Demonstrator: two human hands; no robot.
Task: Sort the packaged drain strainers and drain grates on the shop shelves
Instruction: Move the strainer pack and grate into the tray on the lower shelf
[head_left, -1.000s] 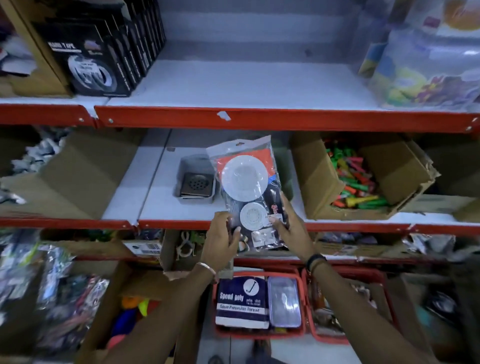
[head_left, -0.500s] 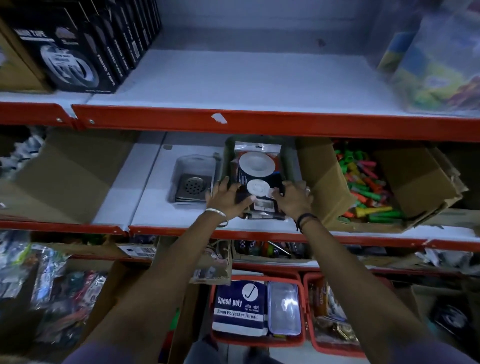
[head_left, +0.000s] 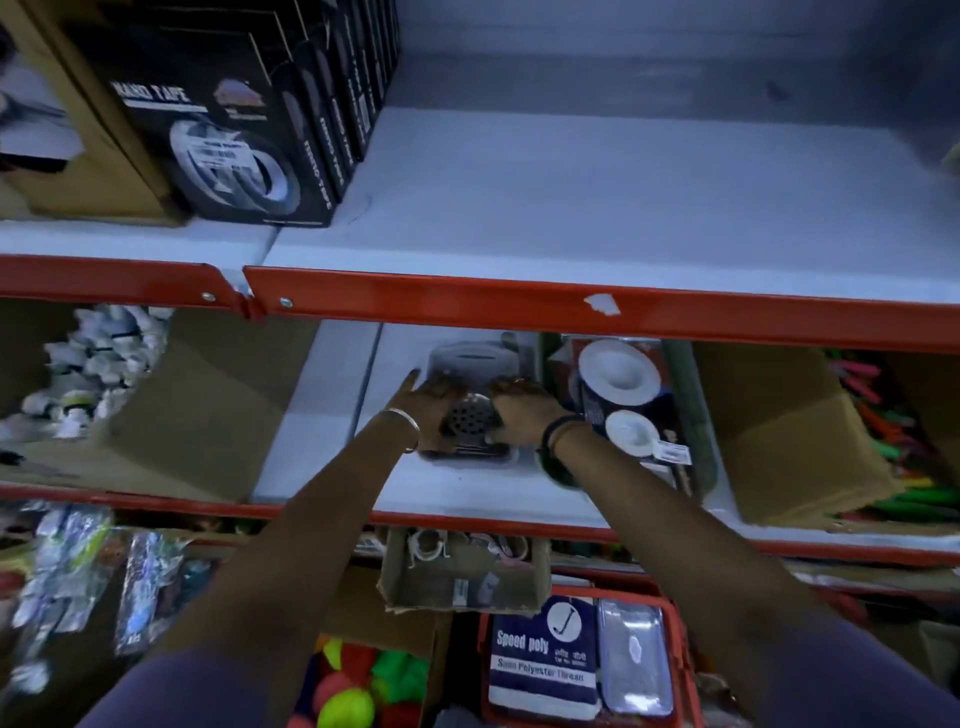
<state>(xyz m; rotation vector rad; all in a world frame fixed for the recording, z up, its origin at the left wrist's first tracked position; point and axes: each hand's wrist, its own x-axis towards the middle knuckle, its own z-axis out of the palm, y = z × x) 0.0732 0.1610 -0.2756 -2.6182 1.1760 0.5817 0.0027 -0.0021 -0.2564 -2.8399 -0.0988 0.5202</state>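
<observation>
On the middle shelf (head_left: 467, 493) lies a metal drain grate (head_left: 470, 415) in a clear plastic pack. My left hand (head_left: 428, 402) grips the pack's left side and my right hand (head_left: 524, 408) grips its right side. Just to the right stands the bagged drain strainer pack (head_left: 621, 395), with a large white disc above a small white one, leaning back against a green holder. Neither hand touches it.
A cardboard box of coloured plastic parts (head_left: 810, 441) stands right of the strainer pack. Another cardboard box (head_left: 171, 410) with white items sits at the left. Black tape boxes (head_left: 234, 130) fill the top shelf's left. A red basket (head_left: 587, 665) sits below.
Both hands let go of the strainer pack, which now stands on the shelf, and moved left onto the drain grate pack. The camera came closer and shifted right.
</observation>
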